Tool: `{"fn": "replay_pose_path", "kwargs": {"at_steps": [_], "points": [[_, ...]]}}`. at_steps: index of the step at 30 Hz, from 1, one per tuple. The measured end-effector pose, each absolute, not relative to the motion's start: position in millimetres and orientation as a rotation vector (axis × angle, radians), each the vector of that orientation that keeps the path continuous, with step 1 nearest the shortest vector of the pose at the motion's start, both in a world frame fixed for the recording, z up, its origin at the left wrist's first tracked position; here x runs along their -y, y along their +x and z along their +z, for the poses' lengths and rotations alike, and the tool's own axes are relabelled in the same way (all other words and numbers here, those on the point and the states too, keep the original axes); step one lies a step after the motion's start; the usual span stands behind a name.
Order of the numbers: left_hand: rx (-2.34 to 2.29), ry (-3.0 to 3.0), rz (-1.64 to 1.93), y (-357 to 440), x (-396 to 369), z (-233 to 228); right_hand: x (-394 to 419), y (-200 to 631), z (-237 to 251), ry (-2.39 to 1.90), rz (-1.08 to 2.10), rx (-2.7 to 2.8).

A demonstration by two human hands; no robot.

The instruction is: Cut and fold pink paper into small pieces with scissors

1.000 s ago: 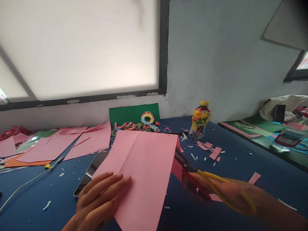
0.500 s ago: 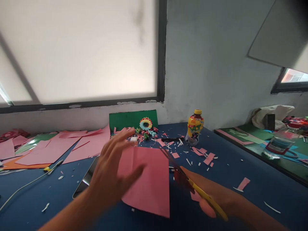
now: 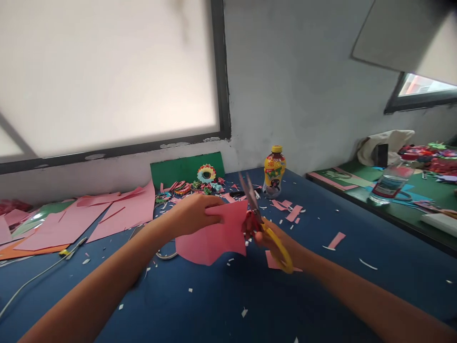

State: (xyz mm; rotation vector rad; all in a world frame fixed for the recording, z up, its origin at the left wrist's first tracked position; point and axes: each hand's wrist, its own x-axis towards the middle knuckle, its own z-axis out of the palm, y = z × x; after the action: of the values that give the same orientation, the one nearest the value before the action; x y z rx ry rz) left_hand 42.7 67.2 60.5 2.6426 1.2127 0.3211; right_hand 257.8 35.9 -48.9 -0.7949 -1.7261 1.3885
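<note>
My left hand (image 3: pixel 194 214) is closed on the upper edge of a pink sheet of paper (image 3: pixel 214 243), which is lifted and bends along its lower edge. My right hand (image 3: pixel 267 233) holds scissors (image 3: pixel 282 250) with yellow handles. Their slightly parted blades point up and away, close to the sheet's right edge. A small dark red piece (image 3: pixel 252 224) shows at my right fingers beside the blades; what it is, I cannot make out. Beneath the right hand lies a pink paper scrap (image 3: pixel 273 261).
Larger pink sheets (image 3: pixel 67 226) lie at the left by a cable (image 3: pixel 39 271). At the back stand a green board (image 3: pixel 171 171), a colourful paper ring (image 3: pixel 206 174) and a yellow-capped bottle (image 3: pixel 274 174). Scraps litter the blue table (image 3: pixel 200 314). Another bottle (image 3: pixel 389 186) stands on the right-hand table.
My left hand has gone from open above the sheet to gripping its upper edge, and the sheet is raised. The scissors have swung more upright. The view has shifted right.
</note>
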Motion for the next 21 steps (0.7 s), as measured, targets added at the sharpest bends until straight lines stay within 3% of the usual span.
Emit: {"fn": "replay_pose_path", "kwargs": {"at_steps": [9, 21], "points": [[-1.157, 2.553, 0.332, 51, -67, 76, -31, 244, -35, -0.895, 0.949, 1.302], [-1.145, 2.639, 0.449, 74, -60, 69, -34, 240, -48, -0.799, 1.037, 1.235]]}}
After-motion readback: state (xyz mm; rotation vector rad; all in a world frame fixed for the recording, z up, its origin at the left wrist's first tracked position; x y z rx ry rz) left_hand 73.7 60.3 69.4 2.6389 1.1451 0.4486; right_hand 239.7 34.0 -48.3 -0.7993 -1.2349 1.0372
